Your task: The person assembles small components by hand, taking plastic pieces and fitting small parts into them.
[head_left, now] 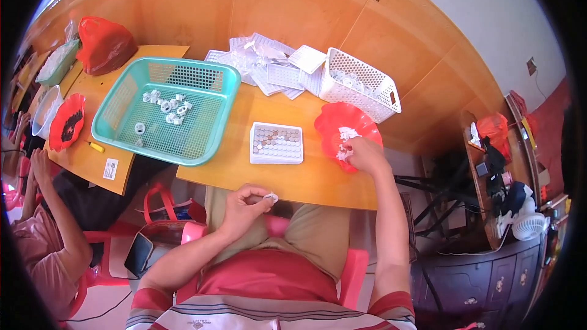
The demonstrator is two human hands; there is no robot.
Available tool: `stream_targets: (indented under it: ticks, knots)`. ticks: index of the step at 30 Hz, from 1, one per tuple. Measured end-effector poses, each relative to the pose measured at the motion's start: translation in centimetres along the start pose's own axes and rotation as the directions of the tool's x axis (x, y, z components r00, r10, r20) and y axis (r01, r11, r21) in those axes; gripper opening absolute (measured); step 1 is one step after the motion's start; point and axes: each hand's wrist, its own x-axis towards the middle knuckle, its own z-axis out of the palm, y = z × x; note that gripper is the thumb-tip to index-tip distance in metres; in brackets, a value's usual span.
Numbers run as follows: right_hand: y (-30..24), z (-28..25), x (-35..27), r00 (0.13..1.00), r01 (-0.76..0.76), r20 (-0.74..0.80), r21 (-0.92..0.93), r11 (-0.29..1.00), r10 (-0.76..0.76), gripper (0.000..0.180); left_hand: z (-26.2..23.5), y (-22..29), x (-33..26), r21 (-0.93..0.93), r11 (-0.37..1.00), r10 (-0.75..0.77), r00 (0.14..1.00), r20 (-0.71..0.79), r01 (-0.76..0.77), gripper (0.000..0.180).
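Over my lap, close to the table's front edge, my left hand [244, 211] pinches a small white ring-shaped plastic part [271, 197] between thumb and fingertips. My right hand [368, 157] reaches into a red scalloped bowl [330, 119] on the right; its fingers are drawn together among small white pieces [347, 134], and what they grip is too small to make out. Between the hands and further back lies a white tray [276, 160] with rows of small round discs, some silvery and some brownish.
A green mesh basket [211, 146] holding several white plastic parts [174, 109] stands left. Behind are stacked white trays [284, 76] and a white perforated basket [361, 95]. Another person [58, 232] sits at left near a red bowl [61, 137] and a yellow-handled tool [96, 146].
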Motion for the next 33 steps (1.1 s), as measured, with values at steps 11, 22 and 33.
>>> stream_targets:
  ticks: [11,22,33]
  knots:
    - [2.5,3.6,2.4,0.995,0.094,0.047,-0.062,0.994,-0.092,0.014,-0.2,-0.8,0.3,-0.086,0.996,-0.017,0.999,0.029,0.019,0.012]
    - [1.6,2.9,0.3,0.991,-0.021,-0.082,0.703,0.711,0.11,0.014,-0.1,-0.2,0.1,-0.1,0.99,-0.095,0.995,0.038,0.099,0.013]
    - [-3.3,3.7,-5.0,0.979,0.162,-0.193,0.937,0.31,0.072,0.014,1.0,0.4,-0.1,-0.127,0.975,-0.17,0.982,0.087,0.18,0.017]
